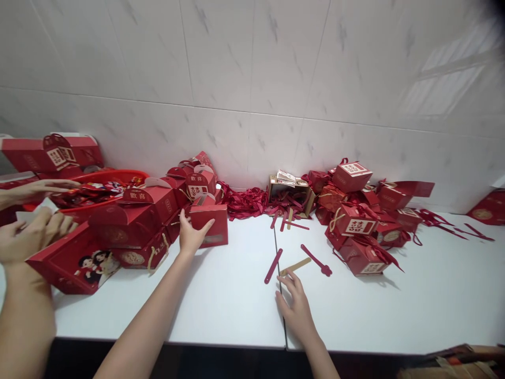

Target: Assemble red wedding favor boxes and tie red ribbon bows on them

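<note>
My left hand [192, 231] grips a red gift box [215, 231] standing on the white table, with the thumb across its front and the fingers at its left edge. My right hand [295, 304] is low over the table, its fingers apart and bent. Its fingertips are at the near end of a gold strip [298, 266], and I cannot tell whether they touch it. Beside that strip lie a plain dark red strip [273, 266] and a dark red strip with a flower-shaped end [316, 260]. Several smaller strips [290, 221] lie farther back.
A co-worker's hands [43, 226] work at far left by a red basin [134, 173] of wrapped sweets and an open red box [79, 263]. Stacked gift boxes [142, 210], a ribbon heap [244, 202], an open carton [290, 192] and tied boxes [359, 221] line the wall.
</note>
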A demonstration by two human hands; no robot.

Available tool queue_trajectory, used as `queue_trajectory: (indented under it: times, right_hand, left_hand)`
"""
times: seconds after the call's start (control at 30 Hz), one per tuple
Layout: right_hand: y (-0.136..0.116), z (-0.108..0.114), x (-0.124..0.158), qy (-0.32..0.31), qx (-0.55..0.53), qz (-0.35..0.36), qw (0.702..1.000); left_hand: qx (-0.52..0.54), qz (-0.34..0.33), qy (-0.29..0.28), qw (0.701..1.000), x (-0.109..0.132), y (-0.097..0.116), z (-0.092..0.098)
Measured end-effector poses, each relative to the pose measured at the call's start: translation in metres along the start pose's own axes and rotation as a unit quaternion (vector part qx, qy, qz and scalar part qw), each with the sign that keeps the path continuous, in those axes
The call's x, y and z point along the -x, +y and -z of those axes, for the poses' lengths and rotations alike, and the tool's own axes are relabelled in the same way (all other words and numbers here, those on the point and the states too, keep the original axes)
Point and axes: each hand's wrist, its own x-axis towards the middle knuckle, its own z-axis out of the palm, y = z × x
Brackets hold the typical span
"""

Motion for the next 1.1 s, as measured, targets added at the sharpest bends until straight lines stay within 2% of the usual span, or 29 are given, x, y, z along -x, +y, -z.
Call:
queue_trajectory:
  times: [0.13, 0.27, 0.37, 0.4, 0.5, 0.67, 0.9, 1.0, 1.03, 1.1]
  right_hand:
    - [-0.006, 0.001, -0.002, 0.026, -0.048, -0.011, 0.998]
    - [-0.023, -0.002, -0.004, 0.046, -0.125, -0.004, 0.991]
    - [-0.042, -0.004, -0.006, 0.031, -0.184, 0.034, 0.982]
    - [-0.049, -0.003, -0.008, 0.021, -0.203, 0.052, 0.978]
    - [-0.071, 0.005, -0.016, -0.032, -0.234, 0.110, 0.965]
    - [-0.093, 0.018, -0.042, -0.141, -0.162, 0.225, 0.950]
    - [-0.095, 0.011, -0.068, -0.162, -0.161, 0.245, 0.942]
    - [-0.100, 0.020, -0.078, -0.240, -0.155, 0.245, 0.927]
    - [-0.100, 0.024, -0.087, -0.248, -0.143, 0.239, 0.928]
    - [-0.098, 0.031, -0.118, -0.195, -0.116, 0.221, 0.949]
  left_hand:
    - [0.045, -0.018, -0.054, 0.997, 0.029, 0.004, 0.010]
    - [0.087, -0.055, -0.122, 0.987, 0.084, 0.020, 0.024]
    - [0.139, -0.083, -0.213, 0.964, 0.132, 0.036, 0.035]
    - [0.160, -0.099, -0.226, 0.956, 0.145, 0.041, 0.038]
    - [0.215, -0.122, -0.268, 0.931, 0.169, 0.051, 0.043]
    - [0.265, -0.079, -0.247, 0.929, 0.165, 0.050, 0.041]
    - [0.317, -0.091, -0.232, 0.915, 0.149, 0.047, 0.044]
    - [0.277, -0.042, -0.195, 0.940, 0.149, 0.047, 0.042]
    - [0.254, -0.026, -0.180, 0.950, 0.150, 0.046, 0.040]
    - [0.224, -0.016, -0.155, 0.962, 0.152, 0.043, 0.037]
